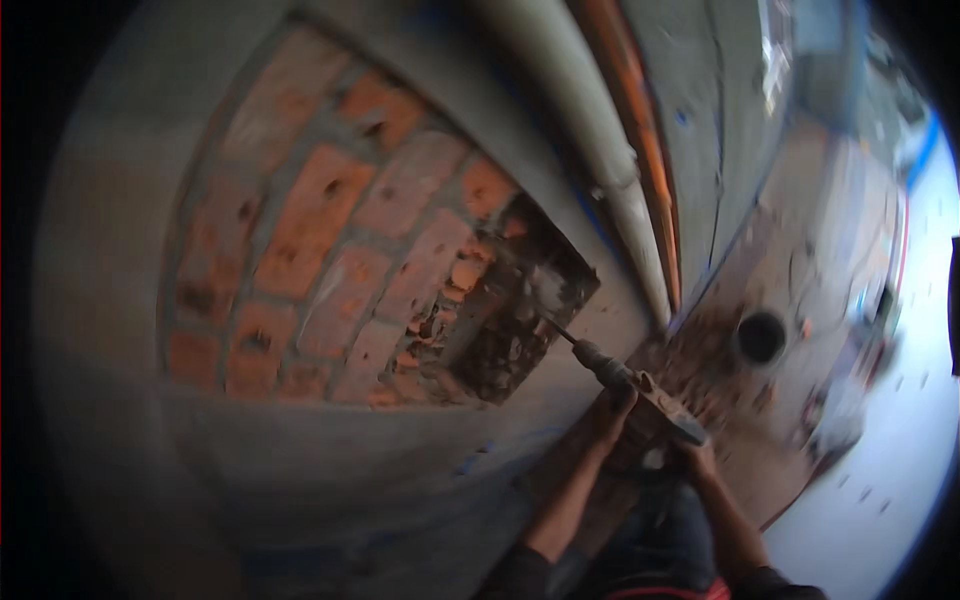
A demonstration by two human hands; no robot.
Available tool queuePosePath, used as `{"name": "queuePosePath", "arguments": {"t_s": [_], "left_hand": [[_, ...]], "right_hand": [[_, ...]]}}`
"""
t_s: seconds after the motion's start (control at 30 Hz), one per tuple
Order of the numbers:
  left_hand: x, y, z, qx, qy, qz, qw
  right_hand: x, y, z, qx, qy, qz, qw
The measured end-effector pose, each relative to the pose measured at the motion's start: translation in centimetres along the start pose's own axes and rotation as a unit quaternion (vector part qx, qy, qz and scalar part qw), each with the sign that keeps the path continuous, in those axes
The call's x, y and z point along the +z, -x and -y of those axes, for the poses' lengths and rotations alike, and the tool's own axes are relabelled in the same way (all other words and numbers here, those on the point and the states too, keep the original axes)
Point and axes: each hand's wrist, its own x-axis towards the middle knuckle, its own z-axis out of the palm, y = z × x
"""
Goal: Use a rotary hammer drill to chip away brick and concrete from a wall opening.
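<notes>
I hold a rotary hammer drill [655,402] with a long thin bit [558,328]. My left hand [612,412] is wrapped round its front part, behind the chuck, and my right hand [693,458] is closed at its rear end. The bit points into a dark broken-out recess [510,335] in the wall; motion blur hides whether its tip touches. Beside the recess lies a patch of exposed red brick [315,215] with grey mortar joints, framed by grey plaster. Several bricks have small dark holes. Jagged brick pieces [435,320] line the recess edge.
A thick pale pipe [575,85] and a thinner orange pipe [645,130] run along the wall near the recess. Rubble [700,370] lies on the floor at right, around a dark round opening [762,338]. A pale dotted surface [880,470] spreads at the far right.
</notes>
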Motion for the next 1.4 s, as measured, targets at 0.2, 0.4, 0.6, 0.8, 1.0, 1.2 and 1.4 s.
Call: {"name": "queuePosePath", "arguments": {"t_s": [0.2, 0.4, 0.6, 0.8, 1.0, 1.2, 1.4], "left_hand": [[4.0, 4.3, 5.6, 0.050, -0.106, 0.008, 0.993], [3.7, 7.8, 7.2, -0.066, 0.093, -0.012, 0.993], [-1.1, 9.4, 5.3, 0.003, -0.009, 0.009, 1.000], [-2.7, 9.8, 1.6, 0.040, 0.060, 0.065, 0.995], [-0.3, 10.0, -6.9, 0.083, 0.062, 0.152, 0.983], [0.8, 7.6, -12.6, 0.094, 0.188, 0.261, 0.942], [5.6, 4.9, -19.9, 0.155, 0.346, 0.367, 0.849]], "right_hand": [[-3.2, 8.1, 0.3, 0.016, -0.065, -0.016, 0.998], [-2.9, 11.6, 0.7, -0.014, 0.010, 0.027, 0.999], [-0.8, 12.9, 2.9, -0.047, 0.018, 0.111, 0.992], [2.0, 13.1, 4.7, -0.155, 0.079, 0.144, 0.974], [5.4, 14.6, 8.3, -0.250, 0.122, 0.130, 0.952], [8.2, 14.6, 14.8, -0.354, 0.194, 0.104, 0.909], [9.9, 16.2, 25.1, -0.421, 0.334, 0.088, 0.839]]}}
